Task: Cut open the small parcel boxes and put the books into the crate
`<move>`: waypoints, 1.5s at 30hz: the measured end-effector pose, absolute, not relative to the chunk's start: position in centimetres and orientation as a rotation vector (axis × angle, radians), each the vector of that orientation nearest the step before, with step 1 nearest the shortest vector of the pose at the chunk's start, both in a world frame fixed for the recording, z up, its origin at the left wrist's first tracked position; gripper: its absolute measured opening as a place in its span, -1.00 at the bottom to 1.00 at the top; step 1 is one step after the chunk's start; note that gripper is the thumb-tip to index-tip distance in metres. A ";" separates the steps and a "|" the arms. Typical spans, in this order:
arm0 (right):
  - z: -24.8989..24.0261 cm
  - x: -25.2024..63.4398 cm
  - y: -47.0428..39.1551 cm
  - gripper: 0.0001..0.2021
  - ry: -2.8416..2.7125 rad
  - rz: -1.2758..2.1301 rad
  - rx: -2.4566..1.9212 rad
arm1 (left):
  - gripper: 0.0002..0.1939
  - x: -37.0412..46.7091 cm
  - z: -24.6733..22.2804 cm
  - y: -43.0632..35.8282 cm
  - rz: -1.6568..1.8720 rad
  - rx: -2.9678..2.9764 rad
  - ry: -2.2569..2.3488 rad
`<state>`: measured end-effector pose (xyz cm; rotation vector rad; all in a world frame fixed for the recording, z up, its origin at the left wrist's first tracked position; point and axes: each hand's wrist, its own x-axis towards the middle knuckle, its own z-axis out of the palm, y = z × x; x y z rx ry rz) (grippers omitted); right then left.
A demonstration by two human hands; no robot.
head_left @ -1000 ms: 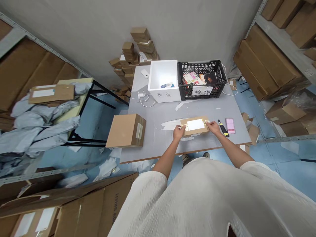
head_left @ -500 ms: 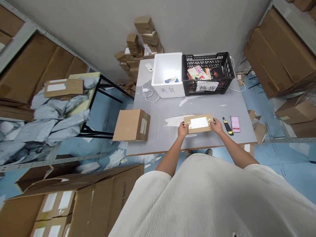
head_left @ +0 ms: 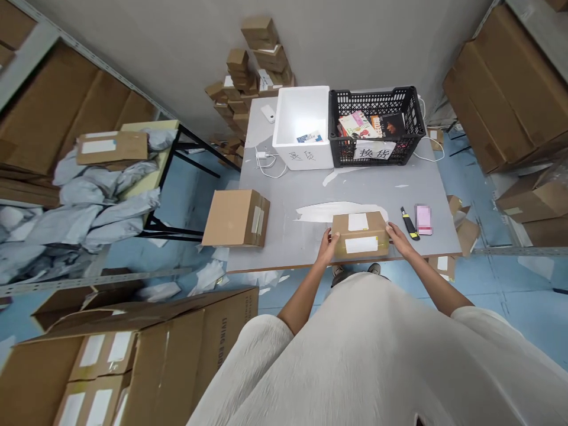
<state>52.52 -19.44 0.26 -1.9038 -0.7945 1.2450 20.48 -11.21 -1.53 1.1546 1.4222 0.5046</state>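
Observation:
A small brown cardboard box (head_left: 362,232) with white labels on two of its faces is held between my hands, over the front edge of the grey table (head_left: 306,244). My left hand (head_left: 327,244) is closed on its left end, thumb in front. At the right end my right hand (head_left: 398,238) grips the box with its fingers against the side. To the right of that hand lie a black and yellow utility knife (head_left: 409,223) and a pink phone-like rectangle (head_left: 423,219).
A white bin (head_left: 302,157) and a black crate (head_left: 377,151) holding books stand at the table's back. A larger carton (head_left: 235,218) sits at the left edge. Grey parcels (head_left: 84,219) lie on a side table; an open carton (head_left: 177,355) stands lower left.
The box has tilted between my hands and come nearer the table's front edge; a second labelled face now shows. Both hands keep their grip and have moved slightly apart.

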 end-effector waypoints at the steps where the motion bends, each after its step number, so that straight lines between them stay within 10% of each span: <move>1: 0.3 52.5 -19.6 -0.19 -0.784 1.242 -1.949 | -0.22 20.5 -1.5 -11.5 0.483 1.143 1.462; 25: -4.1 53.6 -14.7 0.00 -0.923 1.167 -1.877 | 0.06 23.4 -4.4 -5.8 0.564 1.173 1.428; 45: 0.4 53.1 -11.8 -0.18 -0.656 0.774 -1.821 | -0.32 27.1 0.3 -2.9 0.878 1.271 1.470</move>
